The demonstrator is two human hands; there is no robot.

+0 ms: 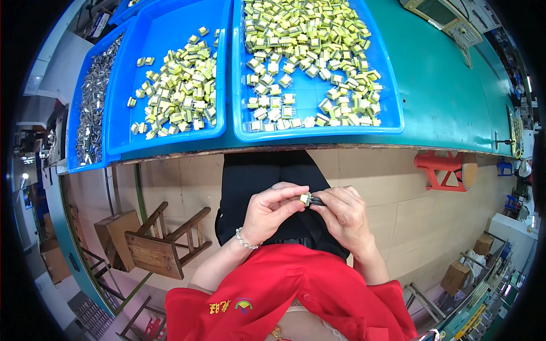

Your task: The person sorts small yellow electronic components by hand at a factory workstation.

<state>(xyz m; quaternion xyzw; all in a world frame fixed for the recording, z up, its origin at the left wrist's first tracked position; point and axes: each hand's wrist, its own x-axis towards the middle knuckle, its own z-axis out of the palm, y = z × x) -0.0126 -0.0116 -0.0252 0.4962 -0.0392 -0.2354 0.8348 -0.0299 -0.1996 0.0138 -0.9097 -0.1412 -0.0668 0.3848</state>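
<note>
Head view, seen from my remote seat: one left hand (270,211), thumb and fingertips drawn together in a pinch on one small yellow component (305,199); one right hand (344,211), fingers curled closely round one dark slim tool (317,201), its exact kind too small for me to tell, its tip at the component's right side; the component sits between the two hands, above the dark trousers (250,176), on the near side of the table; one beaded bracelet (245,240), left wrist; one green table (443,85), far side; on it I list one large blue tray (318,134) at centre, heaped with yellow components (301,25); one middle blue tray (162,37) to its left, partly filled with the same; one narrow blue tray (86,166), far left, holding metal pieces (94,108); one wooden stool (152,254), left floor; one red stool (438,169), right floor.
</note>
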